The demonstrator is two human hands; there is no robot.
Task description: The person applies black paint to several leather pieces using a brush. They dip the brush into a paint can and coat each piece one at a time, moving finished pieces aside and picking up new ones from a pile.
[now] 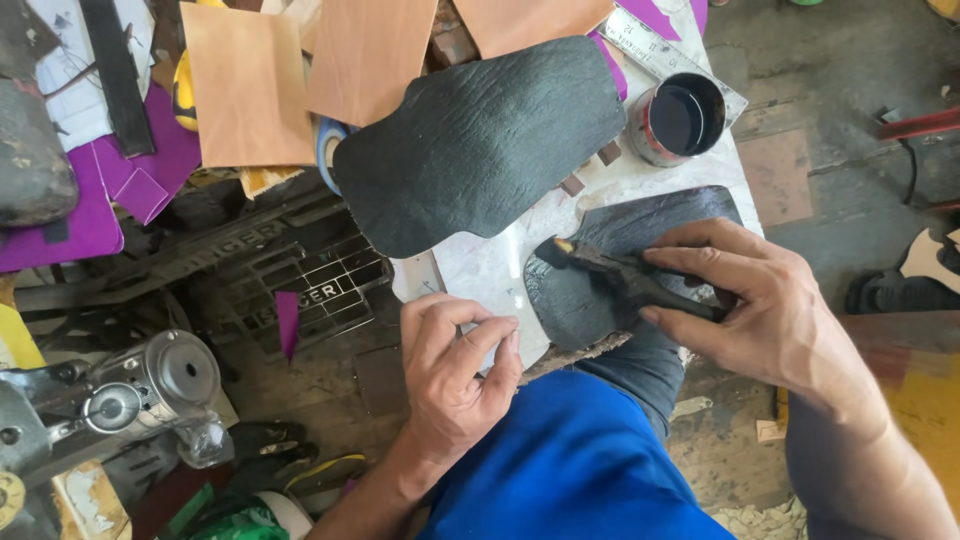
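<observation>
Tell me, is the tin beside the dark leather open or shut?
Open: the tin has no lid, and dark liquid shows inside its round rim.

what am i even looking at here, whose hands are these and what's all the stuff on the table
This is one picture from a camera worn on a person's head, looking down at their own two bare hands; the blue cloth at the bottom is their clothing.

The right hand holds a dark brush, its tip resting on a dark piece of leather lying on the white board. The left hand rests at the board's near edge, fingers curled, close beside that piece.

Further back lies a bigger dark leather piece. Beside it stands an open tin of dark liquid, with a ruler behind it. Tan sheets and purple scraps lie at the top left, and a metal machine sits at the lower left.
</observation>
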